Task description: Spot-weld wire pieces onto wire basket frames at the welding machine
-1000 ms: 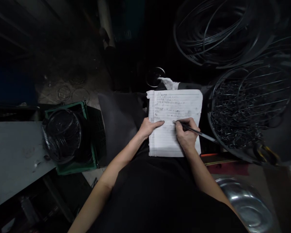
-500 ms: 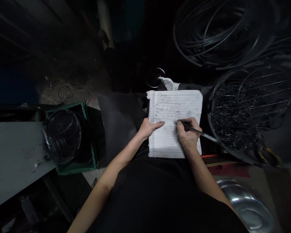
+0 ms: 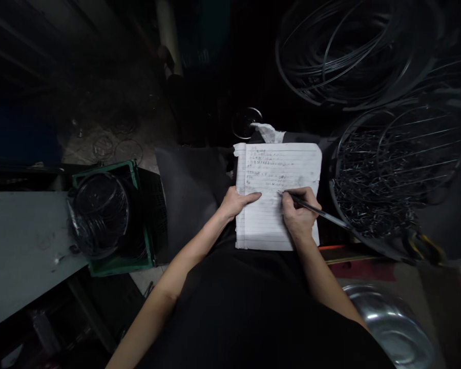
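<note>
A lined notebook [image 3: 271,220] with handwriting on its upper half lies in front of my body. My left hand [image 3: 234,203] grips its left edge, thumb on the page and the other fingers hidden underneath. Closed round a dark pen [image 3: 309,206] is my right hand [image 3: 300,211], resting on the right side of the page. The pen's tip touches or nearly touches the paper near the middle, and its back end points right. A crumpled white scrap [image 3: 269,133] sticks out above the notebook's top edge.
To the right stands a round container [image 3: 332,192] of small dark metal pieces, with yellow-and-black handles [image 3: 426,248] at its rim. Coiled wire [image 3: 341,61] lies beyond. A metal basin [image 3: 397,323] is at lower right. On the left are a green crate [image 3: 151,251] and a grey tabletop [image 3: 19,246].
The right hand and pen have shifted very slightly to the right over the page. The left hand keeps its hold on the notebook.
</note>
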The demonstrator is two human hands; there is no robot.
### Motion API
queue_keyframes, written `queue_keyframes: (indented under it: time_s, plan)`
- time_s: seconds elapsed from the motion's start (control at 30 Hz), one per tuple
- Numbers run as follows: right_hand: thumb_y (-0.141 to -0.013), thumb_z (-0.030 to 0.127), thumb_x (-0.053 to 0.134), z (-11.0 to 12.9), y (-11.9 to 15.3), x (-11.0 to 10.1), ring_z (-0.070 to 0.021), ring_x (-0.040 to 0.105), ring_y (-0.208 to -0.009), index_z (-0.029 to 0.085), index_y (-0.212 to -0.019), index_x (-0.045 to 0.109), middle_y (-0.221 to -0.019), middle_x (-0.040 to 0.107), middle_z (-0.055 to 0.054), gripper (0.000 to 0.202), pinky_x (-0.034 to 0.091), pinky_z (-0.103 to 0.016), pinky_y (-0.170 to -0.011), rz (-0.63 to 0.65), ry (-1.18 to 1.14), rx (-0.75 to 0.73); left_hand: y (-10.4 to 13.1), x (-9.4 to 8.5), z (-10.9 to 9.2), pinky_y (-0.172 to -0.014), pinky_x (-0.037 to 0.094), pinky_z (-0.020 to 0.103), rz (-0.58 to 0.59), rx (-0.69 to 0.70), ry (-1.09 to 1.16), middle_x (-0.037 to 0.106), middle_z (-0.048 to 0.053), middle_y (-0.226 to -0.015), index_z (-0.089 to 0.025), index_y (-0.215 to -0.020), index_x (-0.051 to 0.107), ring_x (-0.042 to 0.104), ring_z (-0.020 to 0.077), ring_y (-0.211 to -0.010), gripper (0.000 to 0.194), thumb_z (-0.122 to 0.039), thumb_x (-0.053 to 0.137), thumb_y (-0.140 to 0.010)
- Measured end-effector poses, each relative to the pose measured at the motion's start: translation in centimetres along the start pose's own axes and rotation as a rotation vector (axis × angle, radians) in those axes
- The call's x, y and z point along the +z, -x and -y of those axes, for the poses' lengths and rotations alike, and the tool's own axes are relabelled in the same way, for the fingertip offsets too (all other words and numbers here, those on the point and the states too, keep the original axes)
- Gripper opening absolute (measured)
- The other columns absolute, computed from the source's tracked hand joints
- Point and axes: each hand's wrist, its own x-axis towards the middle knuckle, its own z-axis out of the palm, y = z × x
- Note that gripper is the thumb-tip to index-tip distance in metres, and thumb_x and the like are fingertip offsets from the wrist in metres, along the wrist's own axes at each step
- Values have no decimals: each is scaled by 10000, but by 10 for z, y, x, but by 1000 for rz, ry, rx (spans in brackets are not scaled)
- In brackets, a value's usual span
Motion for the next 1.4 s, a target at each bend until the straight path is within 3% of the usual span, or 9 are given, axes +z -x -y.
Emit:
queue_keyframes:
  time_s: [1.4]
  plan:
    - [-762,318,600,-4,3,-3,-126,511,-564,178,-742,555,-632,562,3,148,424,-267,-533,-47,9,35,-4,6,-4,-897,520,399,43,-5,-37,729,125,-1005,-95,-923,722,669,294,-982,489,-349,854,-527]
